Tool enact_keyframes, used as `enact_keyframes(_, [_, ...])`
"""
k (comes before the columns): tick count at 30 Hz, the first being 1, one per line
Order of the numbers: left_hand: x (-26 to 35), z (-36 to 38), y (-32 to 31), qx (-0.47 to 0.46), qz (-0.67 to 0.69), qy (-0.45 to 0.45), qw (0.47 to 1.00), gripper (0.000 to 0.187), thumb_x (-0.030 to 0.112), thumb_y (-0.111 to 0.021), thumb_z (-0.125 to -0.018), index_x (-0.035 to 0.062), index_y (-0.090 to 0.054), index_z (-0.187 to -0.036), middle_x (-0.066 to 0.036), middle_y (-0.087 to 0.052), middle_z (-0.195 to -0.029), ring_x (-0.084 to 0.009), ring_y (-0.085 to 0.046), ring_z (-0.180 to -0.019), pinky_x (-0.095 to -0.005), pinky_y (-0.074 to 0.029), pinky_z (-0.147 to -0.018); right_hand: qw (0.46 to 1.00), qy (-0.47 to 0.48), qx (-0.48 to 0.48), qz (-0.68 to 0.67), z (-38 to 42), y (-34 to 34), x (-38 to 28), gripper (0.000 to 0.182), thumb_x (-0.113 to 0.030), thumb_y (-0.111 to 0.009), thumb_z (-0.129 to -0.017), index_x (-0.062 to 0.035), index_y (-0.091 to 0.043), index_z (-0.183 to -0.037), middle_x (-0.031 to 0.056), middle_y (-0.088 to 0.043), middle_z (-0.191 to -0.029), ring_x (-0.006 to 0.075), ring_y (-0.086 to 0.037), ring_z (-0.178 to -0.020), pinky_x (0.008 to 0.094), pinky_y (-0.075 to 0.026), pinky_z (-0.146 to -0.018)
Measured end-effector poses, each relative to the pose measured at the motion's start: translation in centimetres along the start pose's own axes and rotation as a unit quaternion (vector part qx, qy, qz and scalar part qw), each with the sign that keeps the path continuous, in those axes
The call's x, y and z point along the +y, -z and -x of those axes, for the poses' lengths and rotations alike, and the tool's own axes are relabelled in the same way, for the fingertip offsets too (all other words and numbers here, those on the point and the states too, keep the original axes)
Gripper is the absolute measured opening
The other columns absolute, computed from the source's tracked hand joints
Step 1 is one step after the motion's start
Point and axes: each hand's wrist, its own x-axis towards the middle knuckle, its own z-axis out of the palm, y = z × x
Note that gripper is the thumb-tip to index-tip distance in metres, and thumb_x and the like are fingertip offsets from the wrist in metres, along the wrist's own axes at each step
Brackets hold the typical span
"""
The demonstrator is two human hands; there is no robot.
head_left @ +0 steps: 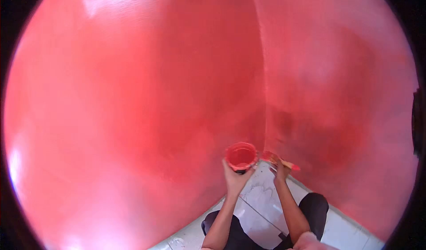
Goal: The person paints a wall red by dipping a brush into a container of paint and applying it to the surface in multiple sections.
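Observation:
My left hand [236,178] grips a round container [241,157] from below and the side; its inside and rim are coated with red paint. Just right of it, my right hand [280,171] holds a paintbrush [289,165] with a pale handle, red at its end. The brush's red-covered bristles point left, at the foot of the red wall [199,94], close to the corner. Whether they touch the wall cannot be made out.
Two glossy red wall faces meet at a vertical corner line [265,86]. Below lies a pale tiled floor [262,205] with dark joints and some marks. My knees in dark trousers [314,210] are bent near the floor. A dark object [416,121] shows at the right edge.

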Motion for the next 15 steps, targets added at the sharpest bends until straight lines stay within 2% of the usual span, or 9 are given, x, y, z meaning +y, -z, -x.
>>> enact_keyframes(1, [-0.4,0.1,-0.4,-0.008,0.002,0.004,1.0,0.073,0.019,-0.088,-0.063,0.0009,-0.043,-0.118,-0.013,-0.058,-0.11,-0.0231,-0.059,-0.103,-0.0354,-0.048,-0.087,1.0,0.019,0.01,0.006,-0.1,1.4,-0.6,0.025,-0.023,-0.07,-0.082,-0.0075,-0.064,-0.1,0.0029,-0.067,-0.09,0.0127,-0.063,-0.079,0.0305,-0.053,-0.063])
enact_keyframes(4, [-1.5,1.3,-1.4,-0.047,-0.008,0.019,0.999,0.074,0.021,-0.088,-0.063,0.0009,-0.043,-0.119,-0.013,-0.059,-0.11,-0.0226,-0.06,-0.103,-0.0358,-0.049,-0.088,0.983,0.157,-0.08,0.044,1.4,1.5,-7.9,0.03,-0.019,-0.067,-0.087,-0.0064,-0.058,-0.113,0.0036,-0.063,-0.096,0.0131,-0.062,-0.08,0.0285,-0.054,-0.06])
enact_keyframes(5, [-1.5,1.7,-1.7,-0.066,-0.024,0.02,0.997,0.075,0.02,-0.088,-0.063,0.001,-0.043,-0.12,-0.013,-0.059,-0.111,-0.022,-0.059,-0.104,-0.0358,-0.049,-0.088,0.976,0.186,-0.107,0.039,3.7,0.1,-12.3,0.029,-0.018,-0.066,-0.088,-0.0046,-0.057,-0.111,0.0035,-0.062,-0.096,0.0131,-0.061,-0.077,0.0273,-0.054,-0.056])
enact_keyframes(7, [-1.4,1.4,-1.4,-0.099,-0.043,0.025,0.994,0.076,0.021,-0.088,-0.063,0.0006,-0.042,-0.121,-0.014,-0.059,-0.112,-0.022,-0.059,-0.105,-0.0362,-0.049,-0.089,0.957,0.256,-0.129,0.051,6.7,-2.9,-17.0,0.022,-0.012,-0.066,-0.087,-0.0027,-0.058,-0.106,0.0029,-0.06,-0.093,0.0103,-0.06,-0.076,0.0245,-0.051,-0.058])
enact_keyframes(10, [-1.0,0.5,-1.7,-0.142,-0.041,0.022,0.989,0.076,0.023,-0.087,-0.064,-0.0007,-0.043,-0.12,-0.017,-0.06,-0.112,-0.025,-0.06,-0.108,-0.0377,-0.048,-0.09,0.9,0.287,-0.302,0.131,6.5,-3.6,-19.8,0.019,-0.003,-0.067,-0.085,-0.0012,-0.058,-0.101,0.0028,-0.06,-0.091,0.0085,-0.059,-0.078,0.0224,-0.049,-0.061])
enact_keyframes(11, [-1.7,0.3,-1.5,-0.152,-0.042,0.025,0.987,0.077,0.023,-0.087,-0.064,-0.0006,-0.042,-0.122,-0.017,-0.059,-0.114,-0.0252,-0.059,-0.109,-0.0377,-0.048,-0.091,0.888,0.282,-0.32,0.171,6.5,-4.1,-19.7,0.019,-0.001,-0.067,-0.084,-0.0008,-0.058,-0.1,0.0026,-0.06,-0.091,0.0083,-0.059,-0.078,0.0221,-0.049,-0.062])
enact_keyframes(12, [1.7,-1.1,-3.7,-0.171,-0.056,0.029,0.983,0.079,0.024,-0.088,-0.064,-0.0005,-0.042,-0.123,-0.017,-0.059,-0.115,-0.0255,-0.059,-0.11,-0.0377,-0.048,-0.091,0.882,0.27,-0.332,0.198,6.6,-4.3,-23.8,0.018,0.001,-0.067,-0.083,-0.0005,-0.058,-0.099,0.0024,-0.06,-0.091,0.008,-0.058,-0.078,0.0219,-0.048,-0.063])
enact_keyframes(14, [1.4,-1.0,-4.2,-0.19,-0.058,0.036,0.979,0.087,0.024,-0.088,-0.063,0.0,-0.038,-0.13,-0.017,-0.056,-0.123,-0.0257,-0.057,-0.115,-0.0377,-0.047,-0.095,0.857,0.28,-0.37,0.226,6.7,-4.5,-23.9,0.016,0.002,-0.07,-0.081,-0.0005,-0.061,-0.095,0.0019,-0.06,-0.09,0.0068,-0.057,-0.076,0.0222,-0.048,-0.064])
enact_keyframes(15, [0.9,-0.9,-4.7,-0.202,-0.065,0.049,0.976,0.089,0.023,-0.088,-0.063,0.0003,-0.037,-0.132,-0.017,-0.055,-0.125,-0.0255,-0.056,-0.116,-0.0378,-0.046,-0.097,0.86,0.251,-0.372,0.243,5.8,-4.4,-23.6,0.012,-0.001,-0.072,-0.08,-0.0016,-0.065,-0.09,0.0008,-0.062,-0.087,0.0061,-0.057,-0.072,0.0225,-0.047,-0.062])
